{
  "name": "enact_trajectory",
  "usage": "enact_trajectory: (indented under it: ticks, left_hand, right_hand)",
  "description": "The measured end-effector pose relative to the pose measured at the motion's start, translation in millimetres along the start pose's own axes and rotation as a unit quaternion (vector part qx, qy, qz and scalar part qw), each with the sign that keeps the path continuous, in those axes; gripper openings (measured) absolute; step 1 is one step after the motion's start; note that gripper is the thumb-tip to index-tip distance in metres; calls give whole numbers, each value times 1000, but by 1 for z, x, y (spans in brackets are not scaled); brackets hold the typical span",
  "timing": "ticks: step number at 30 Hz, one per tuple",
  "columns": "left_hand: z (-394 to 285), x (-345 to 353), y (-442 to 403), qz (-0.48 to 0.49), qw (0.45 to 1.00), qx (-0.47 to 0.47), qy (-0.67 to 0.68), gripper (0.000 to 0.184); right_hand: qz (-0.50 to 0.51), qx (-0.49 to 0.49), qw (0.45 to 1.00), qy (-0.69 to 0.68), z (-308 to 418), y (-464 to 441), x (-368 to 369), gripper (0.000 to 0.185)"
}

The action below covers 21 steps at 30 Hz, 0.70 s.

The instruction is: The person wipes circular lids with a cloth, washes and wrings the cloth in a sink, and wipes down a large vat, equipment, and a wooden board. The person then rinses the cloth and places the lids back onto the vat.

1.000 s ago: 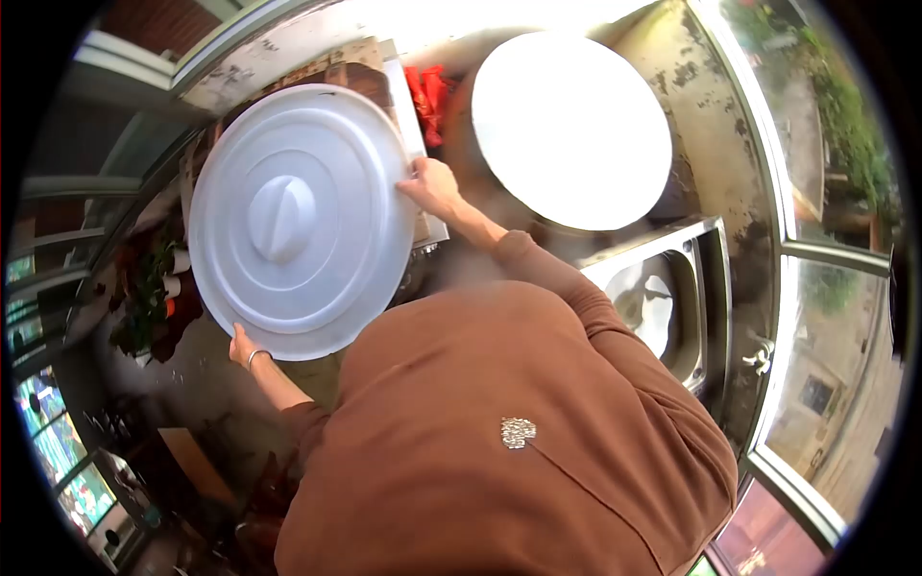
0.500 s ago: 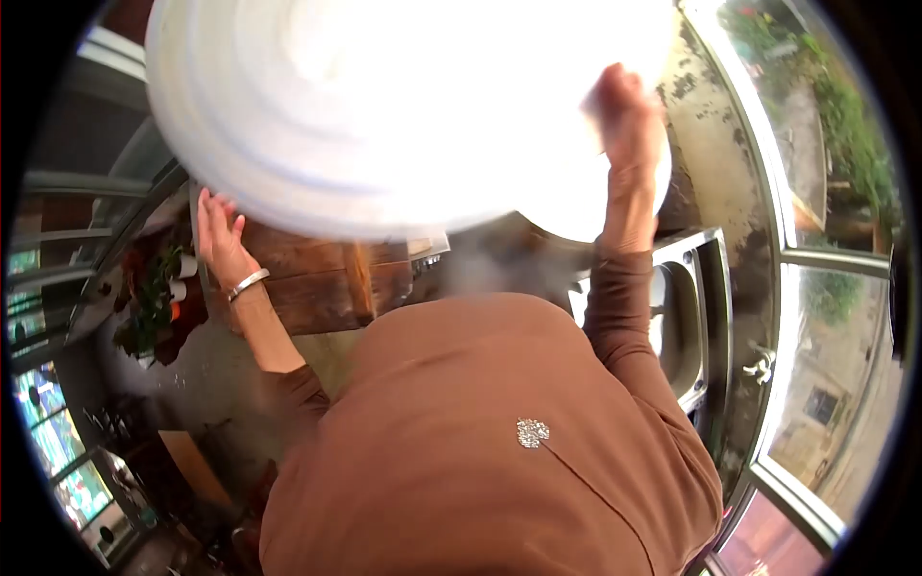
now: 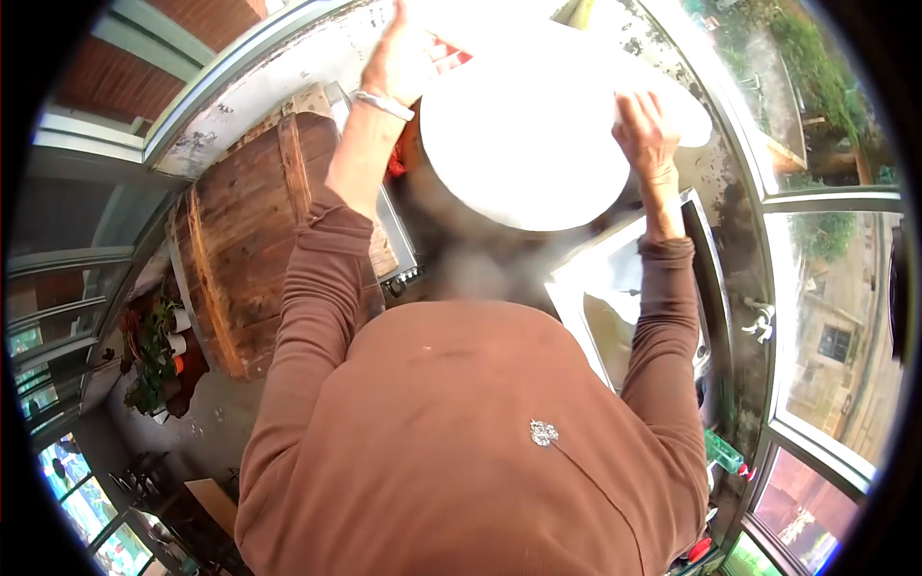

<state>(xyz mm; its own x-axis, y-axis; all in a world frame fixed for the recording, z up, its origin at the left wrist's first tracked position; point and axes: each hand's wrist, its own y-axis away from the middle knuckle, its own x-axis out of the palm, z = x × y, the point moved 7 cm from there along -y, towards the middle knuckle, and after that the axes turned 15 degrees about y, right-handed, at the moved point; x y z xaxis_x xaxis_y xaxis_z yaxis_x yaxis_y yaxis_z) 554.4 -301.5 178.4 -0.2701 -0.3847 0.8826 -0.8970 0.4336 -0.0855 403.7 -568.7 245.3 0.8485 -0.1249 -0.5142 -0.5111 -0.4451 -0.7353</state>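
A large white round thing (image 3: 523,130), washed out by glare, is in front of me over the counter; whether it is a lid or a basin I cannot make out. At its upper left edge, my left hand (image 3: 399,62) has its fingers stretched out, with a bracelet on the wrist. My right hand (image 3: 648,130) is curled at the right edge, knuckles up, and seems to grip the rim. Beyond that hand, another white rounded shape (image 3: 690,110) shows. Glare hides most edges and the contact points.
A wooden plank top (image 3: 254,235) is on the left. A metal sink (image 3: 615,326) lies below my right forearm, beside the window frame (image 3: 836,200). Potted plants (image 3: 154,350) are at far left, and a green bottle (image 3: 725,451) is low on the right.
The white round thing has moved away from my face and now looks smaller. My left hand has come up and right to its edge. My right hand has shifted slightly right and down.
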Motion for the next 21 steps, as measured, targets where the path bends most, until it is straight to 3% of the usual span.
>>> enact_trajectory:
  ticks: [3, 5, 8, 11, 12, 15, 18, 21]
  left_hand:
    - [39, -55, -4, -154, 977, 58, -133, 45]
    - [62, -93, 2, -174, 983, 12, -64, 28]
    - [90, -122, 26, -136, 989, -49, -29, 31]
    - [109, -159, 54, -173, 982, -70, -43, 34]
    - [113, -176, 60, -202, 972, -84, -83, 34]
    - [124, -206, 73, -260, 949, -88, -157, 37]
    - [129, -230, 74, -294, 919, -101, -243, 35]
    - [133, -239, 76, -382, 872, -101, -289, 33]
  right_hand:
    - [10, 30, 999, -32, 4, 56, 23, 23]
    - [42, 44, 995, -82, 15, 88, 26, 25]
    - [155, 51, 981, -100, 47, 149, 45, 31]
    - [274, 61, 949, -142, 97, 211, 70, 37]
    - [364, 75, 911, -180, 111, 225, 76, 40]
    - [411, 82, 864, -278, 146, 268, 100, 57]
    - [344, 59, 904, -246, 160, 274, 94, 59]
    - [472, 58, 827, -301, 179, 285, 110, 59]
